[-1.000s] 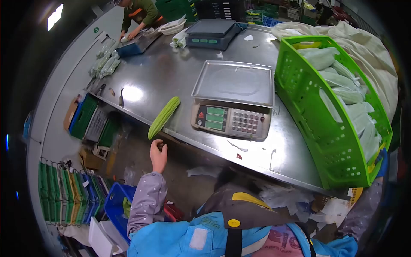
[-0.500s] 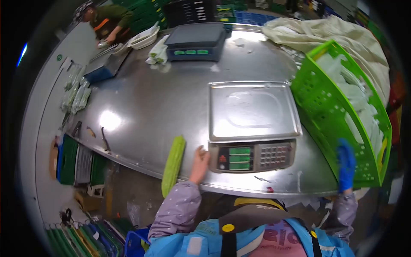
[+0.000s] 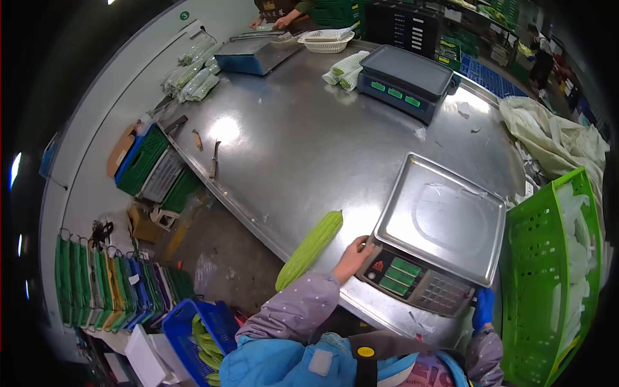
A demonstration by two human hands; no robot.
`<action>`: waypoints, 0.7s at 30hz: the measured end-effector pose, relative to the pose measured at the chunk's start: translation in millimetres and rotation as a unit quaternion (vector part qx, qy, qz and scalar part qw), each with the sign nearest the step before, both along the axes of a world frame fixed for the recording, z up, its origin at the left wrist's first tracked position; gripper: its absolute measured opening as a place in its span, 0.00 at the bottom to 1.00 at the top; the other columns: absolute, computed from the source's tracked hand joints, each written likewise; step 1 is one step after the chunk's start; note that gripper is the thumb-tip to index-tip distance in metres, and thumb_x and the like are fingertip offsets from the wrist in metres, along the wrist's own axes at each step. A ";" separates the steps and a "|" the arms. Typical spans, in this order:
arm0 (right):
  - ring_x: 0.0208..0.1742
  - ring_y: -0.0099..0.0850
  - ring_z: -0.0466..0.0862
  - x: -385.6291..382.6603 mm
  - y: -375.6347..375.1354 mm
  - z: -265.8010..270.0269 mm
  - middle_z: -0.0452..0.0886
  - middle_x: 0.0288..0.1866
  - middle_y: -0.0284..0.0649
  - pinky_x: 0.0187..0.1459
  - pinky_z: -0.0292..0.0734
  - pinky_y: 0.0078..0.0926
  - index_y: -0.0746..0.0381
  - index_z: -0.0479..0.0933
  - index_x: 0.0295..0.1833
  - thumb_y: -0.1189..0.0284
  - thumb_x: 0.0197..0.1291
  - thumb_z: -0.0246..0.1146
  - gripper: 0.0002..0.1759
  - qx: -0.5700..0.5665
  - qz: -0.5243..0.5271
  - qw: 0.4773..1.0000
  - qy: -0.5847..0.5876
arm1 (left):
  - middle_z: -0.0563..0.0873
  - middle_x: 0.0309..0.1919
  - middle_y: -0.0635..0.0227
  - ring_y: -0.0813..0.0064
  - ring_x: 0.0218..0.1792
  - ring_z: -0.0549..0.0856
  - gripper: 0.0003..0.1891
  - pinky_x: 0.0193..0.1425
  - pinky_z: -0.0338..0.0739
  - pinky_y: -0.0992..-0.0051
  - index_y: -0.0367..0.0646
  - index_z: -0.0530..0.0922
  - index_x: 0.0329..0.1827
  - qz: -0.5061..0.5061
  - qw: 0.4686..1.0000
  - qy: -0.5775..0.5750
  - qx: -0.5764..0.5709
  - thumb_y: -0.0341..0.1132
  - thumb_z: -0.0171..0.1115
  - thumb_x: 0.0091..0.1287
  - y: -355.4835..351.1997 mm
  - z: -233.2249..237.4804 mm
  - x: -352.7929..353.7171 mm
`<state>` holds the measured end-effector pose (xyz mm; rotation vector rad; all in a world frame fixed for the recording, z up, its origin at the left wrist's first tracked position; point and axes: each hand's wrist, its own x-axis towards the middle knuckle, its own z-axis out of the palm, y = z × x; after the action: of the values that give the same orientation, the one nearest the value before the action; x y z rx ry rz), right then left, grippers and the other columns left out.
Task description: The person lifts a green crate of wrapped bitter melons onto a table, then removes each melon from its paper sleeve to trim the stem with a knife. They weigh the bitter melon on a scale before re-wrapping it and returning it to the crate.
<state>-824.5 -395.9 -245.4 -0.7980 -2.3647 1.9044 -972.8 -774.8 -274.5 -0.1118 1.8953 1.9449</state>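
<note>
A weighing scale [image 3: 445, 219] with a steel pan and lit green displays stands on the steel table in front of me. My bare left hand [image 3: 353, 258] is closed against its left side, by the front corner. At the scale's right front corner is my right hand [image 3: 483, 309] in a blue glove, its fingers bent and partly hidden against the housing. A long, ridged, light-green gourd [image 3: 311, 250] lies left of my left hand, its lower end by the table's front edge.
A green crate [image 3: 532, 271] with white bags stands at the right. A second scale [image 3: 406, 80], a white basket [image 3: 325, 42] and wrapped vegetables [image 3: 193, 77] sit farther back. A hooked knife [image 3: 215, 161] lies near the left edge. Another person works at the far end.
My view has turned, so the table appears tilted. My right hand has come from the green crate to the scale's right side. My left hand has closed onto the scale's left side.
</note>
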 end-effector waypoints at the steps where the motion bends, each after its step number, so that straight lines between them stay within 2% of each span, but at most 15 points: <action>1: 0.47 0.28 0.73 1.4 -7.6 1.9 0.69 0.50 0.38 0.41 0.72 0.24 0.59 0.63 0.59 0.58 0.62 0.51 0.24 -0.002 0.018 1.000 0.001 | 0.76 0.48 0.54 0.69 0.49 0.76 0.26 0.52 0.69 0.75 0.33 0.62 0.60 0.025 1.000 -0.010 0.004 0.42 0.53 0.64 -4.1 3.2 -3.3; 3: 0.44 0.25 0.74 -7.0 -29.0 5.1 0.73 0.45 0.35 0.40 0.72 0.25 0.60 0.67 0.57 0.60 0.61 0.51 0.22 -0.035 -0.013 0.999 0.026 | 0.76 0.49 0.54 0.69 0.50 0.75 0.25 0.53 0.68 0.75 0.33 0.62 0.60 0.044 0.999 -0.017 0.005 0.41 0.52 0.65 -12.5 12.1 -9.9; 5: 0.44 0.25 0.74 -18.9 -30.3 1.4 0.74 0.46 0.35 0.40 0.71 0.26 0.59 0.68 0.56 0.61 0.61 0.52 0.21 -0.051 0.009 0.998 0.020 | 0.73 0.53 0.56 0.71 0.54 0.72 0.25 0.58 0.64 0.77 0.34 0.60 0.62 0.032 0.997 -0.068 -0.008 0.42 0.48 0.67 -21.1 27.4 -14.0; 7: 0.44 0.22 0.73 -27.2 -30.3 4.0 0.76 0.44 0.35 0.44 0.68 0.21 0.65 0.71 0.53 0.67 0.60 0.53 0.18 -0.045 0.015 0.998 0.037 | 0.70 0.56 0.54 0.69 0.57 0.70 0.27 0.60 0.62 0.75 0.33 0.58 0.63 0.027 0.997 -0.074 -0.015 0.43 0.49 0.67 -26.2 29.4 -10.8; 8: 0.44 0.23 0.73 -29.8 -39.7 19.8 0.76 0.44 0.34 0.43 0.68 0.22 0.63 0.71 0.53 0.63 0.59 0.53 0.20 -0.066 -0.014 0.998 0.007 | 0.69 0.57 0.53 0.67 0.58 0.69 0.28 0.61 0.61 0.75 0.32 0.58 0.63 0.016 0.996 -0.075 -0.049 0.42 0.49 0.67 -27.2 37.2 -7.1; 10: 0.43 0.25 0.74 -32.9 -40.0 22.9 0.76 0.43 0.34 0.41 0.69 0.25 0.62 0.71 0.53 0.60 0.58 0.54 0.22 -0.031 -0.019 0.999 -0.022 | 0.65 0.60 0.50 0.64 0.61 0.67 0.31 0.64 0.59 0.73 0.30 0.55 0.64 -0.031 0.993 -0.070 -0.085 0.43 0.51 0.66 -37.3 55.6 -1.4; 11: 0.43 0.25 0.74 -32.6 -38.8 21.4 0.76 0.43 0.35 0.40 0.70 0.26 0.62 0.70 0.53 0.59 0.58 0.54 0.22 -0.028 -0.026 0.999 -0.031 | 0.67 0.59 0.50 0.64 0.60 0.68 0.30 0.63 0.59 0.73 0.31 0.58 0.63 -0.044 0.995 -0.048 -0.077 0.42 0.53 0.64 -44.9 62.6 -1.0; 13: 0.45 0.27 0.74 -29.2 -33.6 15.9 0.75 0.46 0.36 0.40 0.71 0.27 0.61 0.69 0.55 0.58 0.58 0.54 0.23 -0.041 -0.034 0.998 -0.034 | 0.72 0.55 0.51 0.63 0.55 0.73 0.28 0.57 0.67 0.71 0.34 0.65 0.60 -0.115 0.970 0.106 -0.187 0.42 0.57 0.61 -80.6 96.0 -17.3; 14: 0.47 0.29 0.75 -25.6 -24.8 8.5 0.74 0.49 0.37 0.41 0.72 0.27 0.60 0.67 0.57 0.59 0.59 0.54 0.23 -0.052 -0.023 0.998 -0.041 | 0.73 0.54 0.51 0.63 0.55 0.74 0.26 0.57 0.67 0.71 0.35 0.67 0.58 -0.070 0.969 0.099 -0.215 0.41 0.57 0.60 -103.2 113.5 -35.8; 15: 0.41 0.26 0.76 -19.7 -20.6 -4.0 0.75 0.43 0.33 0.38 0.70 0.27 0.56 0.66 0.55 0.54 0.59 0.53 0.24 -0.015 -0.045 0.999 -0.024 | 0.74 0.54 0.51 0.62 0.54 0.74 0.24 0.57 0.68 0.71 0.36 0.69 0.57 -0.025 0.966 0.091 -0.241 0.40 0.58 0.59 -129.2 127.4 -57.6; 16: 0.40 0.26 0.77 -19.6 -19.0 -4.5 0.75 0.42 0.33 0.38 0.70 0.28 0.56 0.66 0.55 0.53 0.59 0.53 0.23 -0.019 -0.041 0.998 -0.038 | 0.76 0.52 0.50 0.62 0.54 0.75 0.23 0.56 0.68 0.71 0.36 0.72 0.54 0.046 0.946 0.122 -0.295 0.39 0.58 0.58 -165.2 118.3 -84.5; 18: 0.39 0.26 0.77 -20.4 -17.2 4.9 0.75 0.41 0.33 0.38 0.70 0.28 0.56 0.65 0.54 0.53 0.59 0.53 0.23 -0.016 -0.037 0.998 -0.051 | 0.77 0.47 0.45 0.55 0.52 0.75 0.24 0.55 0.69 0.66 0.31 0.73 0.50 0.182 0.867 0.202 -0.417 0.38 0.60 0.53 -252.9 68.8 -143.2; 19: 0.38 0.26 0.77 -20.1 -16.9 10.3 0.75 0.40 0.34 0.36 0.70 0.28 0.56 0.65 0.53 0.53 0.59 0.53 0.23 0.001 -0.035 0.997 -0.074 | 0.77 0.44 0.43 0.51 0.49 0.75 0.22 0.54 0.69 0.64 0.30 0.74 0.46 0.212 0.824 0.203 -0.485 0.37 0.59 0.52 -291.9 60.5 -162.1; 20: 0.36 0.27 0.78 -18.5 -16.4 11.4 0.75 0.40 0.34 0.34 0.71 0.28 0.56 0.65 0.52 0.54 0.58 0.54 0.23 0.018 -0.036 0.994 -0.098 | 0.77 0.42 0.44 0.49 0.47 0.75 0.20 0.52 0.69 0.62 0.31 0.74 0.45 0.233 0.757 0.221 -0.569 0.35 0.58 0.51 -335.0 37.5 -179.4; 21: 0.36 0.27 0.78 -16.2 -5.5 3.3 0.75 0.40 0.34 0.34 0.71 0.28 0.56 0.65 0.52 0.54 0.58 0.54 0.23 0.024 -0.043 0.994 -0.100 | 0.77 0.42 0.45 0.48 0.46 0.75 0.20 0.51 0.69 0.59 0.31 0.73 0.46 0.255 0.714 0.222 -0.613 0.33 0.57 0.50 -376.3 15.2 -193.6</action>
<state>-840.7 -401.4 -242.1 -1.1161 -2.4272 1.8065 -1166.4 -1151.1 -259.3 -0.6399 3.4544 0.5239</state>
